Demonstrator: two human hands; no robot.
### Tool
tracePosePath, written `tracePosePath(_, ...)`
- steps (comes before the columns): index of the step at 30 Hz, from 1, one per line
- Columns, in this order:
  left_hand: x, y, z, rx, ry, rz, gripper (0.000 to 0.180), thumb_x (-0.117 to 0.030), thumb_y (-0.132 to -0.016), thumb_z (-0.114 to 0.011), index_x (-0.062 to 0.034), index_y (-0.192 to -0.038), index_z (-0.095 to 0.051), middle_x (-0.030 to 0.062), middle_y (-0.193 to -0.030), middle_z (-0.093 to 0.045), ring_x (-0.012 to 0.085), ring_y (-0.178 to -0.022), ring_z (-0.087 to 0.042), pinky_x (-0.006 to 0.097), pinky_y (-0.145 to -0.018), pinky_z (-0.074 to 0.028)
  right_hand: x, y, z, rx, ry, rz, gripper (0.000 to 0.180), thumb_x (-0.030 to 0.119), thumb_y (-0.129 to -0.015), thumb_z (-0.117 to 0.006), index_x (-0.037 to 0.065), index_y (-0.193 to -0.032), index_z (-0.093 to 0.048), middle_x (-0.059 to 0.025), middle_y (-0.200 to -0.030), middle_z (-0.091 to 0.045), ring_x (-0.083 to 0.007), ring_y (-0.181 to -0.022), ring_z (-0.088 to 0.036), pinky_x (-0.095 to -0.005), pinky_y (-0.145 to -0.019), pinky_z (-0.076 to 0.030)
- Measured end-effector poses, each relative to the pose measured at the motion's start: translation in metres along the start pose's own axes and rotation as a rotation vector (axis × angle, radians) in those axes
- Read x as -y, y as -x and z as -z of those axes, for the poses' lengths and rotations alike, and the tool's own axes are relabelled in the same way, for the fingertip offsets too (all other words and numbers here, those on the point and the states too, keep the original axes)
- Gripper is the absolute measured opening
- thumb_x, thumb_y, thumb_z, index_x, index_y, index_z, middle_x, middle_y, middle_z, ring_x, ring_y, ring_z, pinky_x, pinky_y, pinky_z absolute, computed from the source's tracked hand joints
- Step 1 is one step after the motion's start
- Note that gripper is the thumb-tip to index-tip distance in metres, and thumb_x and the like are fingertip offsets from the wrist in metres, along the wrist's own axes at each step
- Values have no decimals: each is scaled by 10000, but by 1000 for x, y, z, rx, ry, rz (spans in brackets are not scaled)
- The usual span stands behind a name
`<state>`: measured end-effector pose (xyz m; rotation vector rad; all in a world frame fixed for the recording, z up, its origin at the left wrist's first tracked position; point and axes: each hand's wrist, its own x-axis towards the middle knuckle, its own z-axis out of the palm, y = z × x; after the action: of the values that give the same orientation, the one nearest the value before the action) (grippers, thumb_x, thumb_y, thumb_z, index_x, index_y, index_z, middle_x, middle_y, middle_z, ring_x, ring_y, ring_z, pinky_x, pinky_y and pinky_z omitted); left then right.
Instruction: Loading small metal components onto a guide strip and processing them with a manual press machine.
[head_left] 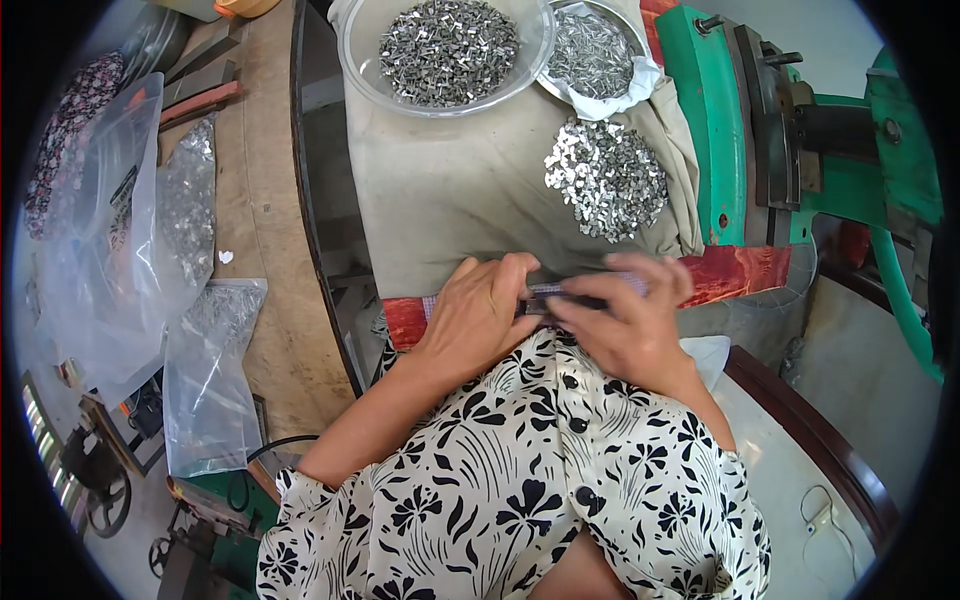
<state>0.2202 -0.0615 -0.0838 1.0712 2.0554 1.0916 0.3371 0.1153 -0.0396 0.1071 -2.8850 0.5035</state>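
Note:
My left hand (478, 308) is at the near edge of the cloth-covered table, its fingers closed around one end of a slim dark object (540, 303). The kind of object cannot be made out. My right hand (635, 325) is at its other end, fingers curved over it and smeared by motion; whether they grip it is unclear. Beyond my hands, a loose pile of small shiny metal pieces (607, 180) lies on the grey-green cloth (440, 200). Behind it are a clear round tub (350, 60) of small metal pieces and a lined bowl (640, 85) of thin silvery pieces.
A green machine (715, 150) with dark metal blocks stands close on the right. On the left, a wooden bench (270, 200) carries clear plastic bags (215, 390) and metal bars (200, 90). A red patterned board (735, 275) shows under the cloth.

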Motion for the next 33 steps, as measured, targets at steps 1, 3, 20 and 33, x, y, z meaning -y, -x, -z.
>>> tracePosePath(1,1,1,1,-1,-5,-1,486,-134,-740,-768,-51,-1145,-513,84,-870,-622,287,-825,-615,395,-774,-435,-6,7,5,2,-48,-71,318,258,-705,-775,233,-1022,-763,74,-1085,-655,-203,-1139,-509,-440,-1008,-259)
tracePosePath(3,5,-2,-1,-19,-116,-188,388,-139,-730,-797,-81,-1065,-610,56,-814,-562,260,-787,-560,387,-724,-408,-19,18,15,7,-87,-203,404,268,-671,-819,190,-1062,-758,30,-1063,-660,-226,-1059,-544,-427,-932,-319)
tracePosePath(20,-47,-43,27,59,-390,-439,282,-142,-707,-762,-76,-974,-699,42,-776,-515,226,-752,-560,367,-673,-388,-50,63,11,-222,-298,-255,257,169,-762,-795,75,-994,-738,-60,-975,-713,-227,-844,-667,-347,-712,-488)
tracePosePath(33,-163,-245,-9,-42,-531,-1193,50,-124,-759,-609,-92,-791,-629,43,-802,-551,190,-816,-597,317,-726,-444,-104,62,86,-890,92,-501,292,-17,-699,-815,-8,-970,-705,-118,-841,-675,-188,-710,-658,-274,-606,-518)
